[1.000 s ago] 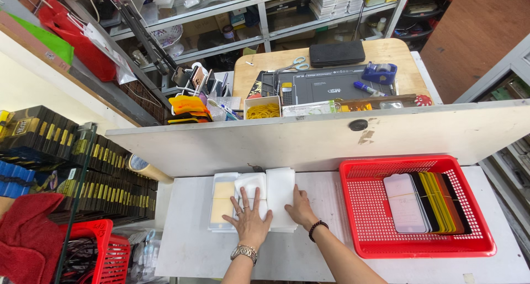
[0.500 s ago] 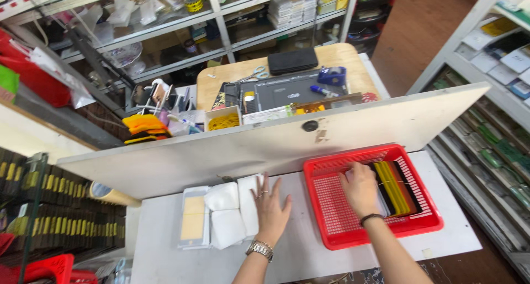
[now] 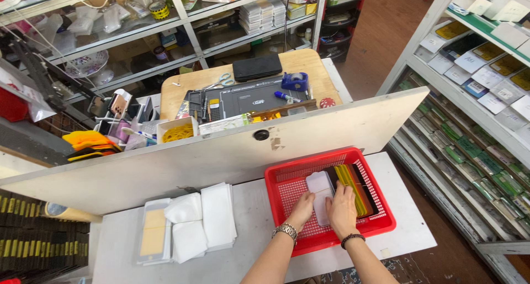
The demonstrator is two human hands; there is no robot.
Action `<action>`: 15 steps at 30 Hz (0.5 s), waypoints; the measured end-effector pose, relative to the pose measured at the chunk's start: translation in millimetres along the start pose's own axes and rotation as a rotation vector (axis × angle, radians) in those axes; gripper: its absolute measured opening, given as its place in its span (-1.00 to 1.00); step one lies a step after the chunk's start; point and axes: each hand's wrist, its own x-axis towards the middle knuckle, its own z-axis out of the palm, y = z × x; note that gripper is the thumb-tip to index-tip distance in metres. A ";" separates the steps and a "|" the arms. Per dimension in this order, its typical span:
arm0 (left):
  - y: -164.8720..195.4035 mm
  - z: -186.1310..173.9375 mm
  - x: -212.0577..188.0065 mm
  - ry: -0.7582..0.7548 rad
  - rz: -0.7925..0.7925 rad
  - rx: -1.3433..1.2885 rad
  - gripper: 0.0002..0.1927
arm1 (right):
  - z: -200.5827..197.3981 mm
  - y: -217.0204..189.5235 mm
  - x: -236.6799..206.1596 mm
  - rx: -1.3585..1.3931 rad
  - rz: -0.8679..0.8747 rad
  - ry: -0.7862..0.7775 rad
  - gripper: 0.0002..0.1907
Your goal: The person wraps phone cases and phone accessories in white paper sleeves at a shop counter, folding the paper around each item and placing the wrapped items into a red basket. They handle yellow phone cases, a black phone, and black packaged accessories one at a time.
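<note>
Head view, looking down on a white table (image 3: 248, 262). Both hands inside a red plastic basket (image 3: 287, 179) with a perforated floor.

Left hand (image 3: 302, 209): fingers extended and loosely spread, open, palm down, fingertips touching the near-left edge of a white flat pack (image 3: 319, 185); silver wristwatch (image 3: 286, 230) on the wrist just behind.

Right hand (image 3: 342, 206): fingers extended, open, laid flat over the near end of the white flat pack, thumb side toward the left hand; dark bead bracelet (image 3: 353, 238) at the wrist. No closed grip visible on either hand.

White flat pack: lying flat in the basket, directly under and ahead of both hands, near end hidden by the right hand. Just to the right of the right hand, a row of thin flat packs (image 3: 356, 187), yellow-green and dark, standing on edge and leaning, touching the white pack's right side.

Well to the left of the left hand, outside the basket: a stack of white folded sheets (image 3: 218, 215), two smaller white squares (image 3: 185, 226) beside it, and a clear flat tray with a tan card (image 3: 153, 237).

Ahead of both hands: a long white board (image 3: 165, 162), tilted, as a partition. Beyond it, a wooden desk (image 3: 309, 66) with a dark mat (image 3: 254, 99), a blue tape dispenser (image 3: 295, 80) and scissors (image 3: 221, 80).
</note>
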 end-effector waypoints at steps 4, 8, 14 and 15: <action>4.6 9.9 4.9 0.011 -0.254 -0.144 -0.38 | -4.9 1.9 4.0 -0.010 0.057 -0.115 -0.23; 15.6 9.9 5.1 0.033 -0.331 -0.102 -0.38 | -4.7 4.7 8.3 0.266 0.189 -0.178 -0.40; -3.8 11.3 17.5 0.251 -0.062 0.028 -0.60 | 7.9 20.7 0.6 0.473 0.128 -0.612 -0.43; -8.0 10.5 19.9 0.326 -0.075 0.093 -0.64 | 11.0 23.1 -0.2 0.509 0.105 -0.647 -0.47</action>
